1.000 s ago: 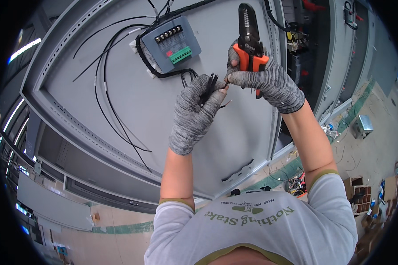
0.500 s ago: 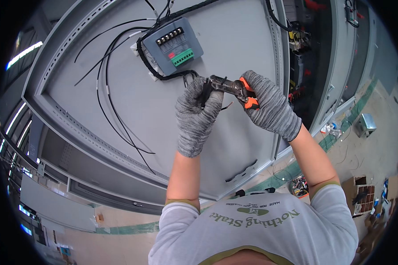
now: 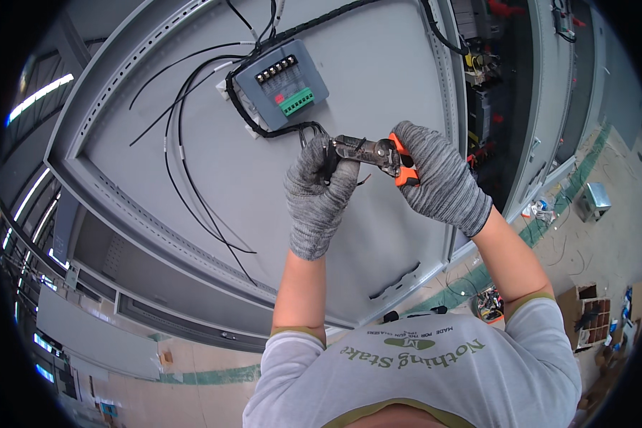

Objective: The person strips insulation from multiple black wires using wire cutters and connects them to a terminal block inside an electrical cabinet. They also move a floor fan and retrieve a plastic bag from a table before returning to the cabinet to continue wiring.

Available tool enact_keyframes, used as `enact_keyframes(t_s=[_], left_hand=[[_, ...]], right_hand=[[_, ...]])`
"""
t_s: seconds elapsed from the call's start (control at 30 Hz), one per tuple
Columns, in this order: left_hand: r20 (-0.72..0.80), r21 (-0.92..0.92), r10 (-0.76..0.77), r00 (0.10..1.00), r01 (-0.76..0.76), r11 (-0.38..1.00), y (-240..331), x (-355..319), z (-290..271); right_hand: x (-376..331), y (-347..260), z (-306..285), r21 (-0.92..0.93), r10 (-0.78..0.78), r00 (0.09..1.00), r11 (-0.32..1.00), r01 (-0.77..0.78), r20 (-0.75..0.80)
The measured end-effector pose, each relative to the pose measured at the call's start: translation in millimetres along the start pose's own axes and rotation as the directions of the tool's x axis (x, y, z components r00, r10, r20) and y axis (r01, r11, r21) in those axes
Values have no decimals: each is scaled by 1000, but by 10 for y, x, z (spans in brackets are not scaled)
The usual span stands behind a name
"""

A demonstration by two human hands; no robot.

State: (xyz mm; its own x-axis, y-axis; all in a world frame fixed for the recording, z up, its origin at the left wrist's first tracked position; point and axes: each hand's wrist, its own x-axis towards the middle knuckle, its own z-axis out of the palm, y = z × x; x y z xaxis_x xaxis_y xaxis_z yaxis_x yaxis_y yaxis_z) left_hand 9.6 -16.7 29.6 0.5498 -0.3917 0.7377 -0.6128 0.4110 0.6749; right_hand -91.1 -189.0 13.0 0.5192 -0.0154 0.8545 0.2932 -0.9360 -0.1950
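Both my hands wear grey knit gloves. My right hand (image 3: pixel 439 171) is closed round the orange handles of a pair of wire strippers (image 3: pixel 367 152), whose dark jaws point left. Pinched in my left hand (image 3: pixel 317 189) are black wires (image 3: pixel 330 162), right at the tool's jaws. A short wire end (image 3: pixel 364 180) sticks out below the jaws, to the right of my left fingers. The wires lead up to a black wrapped harness (image 3: pixel 278 133) running round a blue-grey device box (image 3: pixel 282 84) with a green terminal block (image 3: pixel 297 101). Exactly where the jaws meet the wire is hidden.
Loose black wires (image 3: pixel 182 153) hang over the grey cabinet door (image 3: pixel 264 192) on the left. At the right stands an open cabinet (image 3: pixel 499 93) with components inside. On the floor are a container of tools (image 3: pixel 488 305), a divided cardboard box (image 3: pixel 592 317) and a metal box (image 3: pixel 594 200).
The whole view has shifted slightly, moving the door and device a little right and down. My hands keep the same hold on the wires and wire strippers.
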Motion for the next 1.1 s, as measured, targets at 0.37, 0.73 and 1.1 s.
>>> enact_keyframes(t_s=[0.37,0.73,1.1], left_hand=[[-34,7,-27,999,27,1000,80,-24,67],[-13,72,-38,999,39,997,149,-33,69],[48,239,-43,998,30,970,230,3,80]], right_hand=[[34,-155,-146,4,105,994,994,-105,44],[-17,-110,-72,86,185,965,975,-204,184],[-84,-88,-28,579,185,878,689,-436,442]])
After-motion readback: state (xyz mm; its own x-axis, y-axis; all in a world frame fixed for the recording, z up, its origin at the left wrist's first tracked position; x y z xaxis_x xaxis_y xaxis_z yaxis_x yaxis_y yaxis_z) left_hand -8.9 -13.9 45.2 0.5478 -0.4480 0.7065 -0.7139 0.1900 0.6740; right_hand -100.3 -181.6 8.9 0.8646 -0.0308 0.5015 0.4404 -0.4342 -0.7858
